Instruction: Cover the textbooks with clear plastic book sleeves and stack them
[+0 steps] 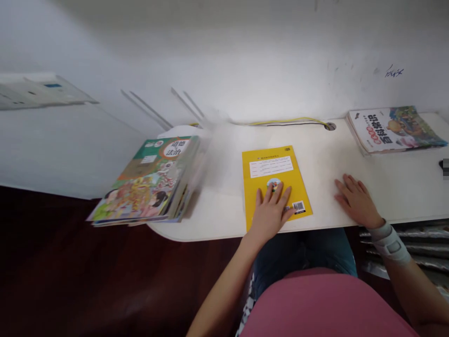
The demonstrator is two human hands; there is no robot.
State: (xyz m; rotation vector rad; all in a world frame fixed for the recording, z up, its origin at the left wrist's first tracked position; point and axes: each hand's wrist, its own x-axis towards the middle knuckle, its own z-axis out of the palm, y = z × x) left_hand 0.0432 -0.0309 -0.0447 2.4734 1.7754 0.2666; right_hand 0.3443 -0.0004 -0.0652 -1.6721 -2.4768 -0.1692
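A yellow booklet (254,189) lies on the white desk (220,206), near its front edge. It has a white text panel, a small round picture and a barcode. My left hand (271,208) rests on the booklet's lower part with fingers spread, covering some of the print. To the right of the booklet, my right hand (357,201) lies on the bare desktop, palm down, fingers stretched out, holding nothing. A light grey wrist wrap (389,242) is around my right wrist.
A stack of colourful books (143,178) juts past the desk's left edge. More books (393,131) lie at the back right. A yellow cable (294,119) runs along the wall to a round desk hole (330,126). A wall socket panel (42,91) is at left.
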